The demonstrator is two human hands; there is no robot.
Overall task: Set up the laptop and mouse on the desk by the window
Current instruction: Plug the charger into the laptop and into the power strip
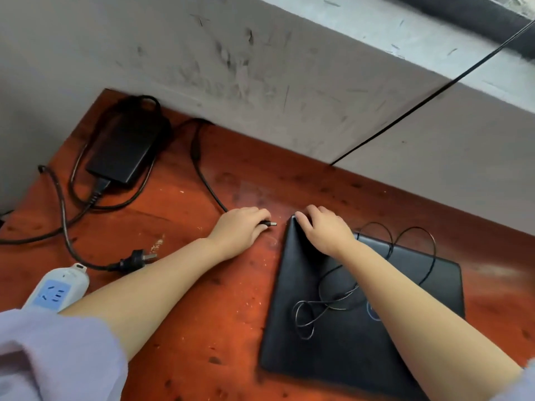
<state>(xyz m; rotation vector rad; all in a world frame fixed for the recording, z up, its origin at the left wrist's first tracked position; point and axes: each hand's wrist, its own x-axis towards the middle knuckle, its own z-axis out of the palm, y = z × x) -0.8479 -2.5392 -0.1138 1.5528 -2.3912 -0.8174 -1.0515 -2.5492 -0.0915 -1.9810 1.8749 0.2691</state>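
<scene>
Left grip (240,230): curled round the charger's plug (270,224); the metal tip pokes out past my fingers, toward the laptop.
Right grip (324,230): fingers bent over the laptop's far-left corner, holding it down.
Laptop (347,360): closed, black and matt, flat on the right half of the tabletop (217,314), turned a little askew to the wall (289,82).
Key relation: the plug tip lies just left of the laptop's far-left corner, close but apart. The laptop's left edge runs from that corner back toward me, and the tip points roughly square to it. My left grip is the nearer one to that edge.
Socket: I cannot see it from here, so I judge it sits on the left edge, near the corner I am steadying.
Cord (304,319): thin and black, looped loosely over the lid; likely the mouse's, but no mouse shows.
Brick (127,151): far-left corner of the tabletop, its lead trailing to my left grip.
Mains plug (136,260): loose on the tabletop, just beside the strip (55,290), not pushed in.
Judgement: early in the task; lid shut, power not yet connected.
</scene>
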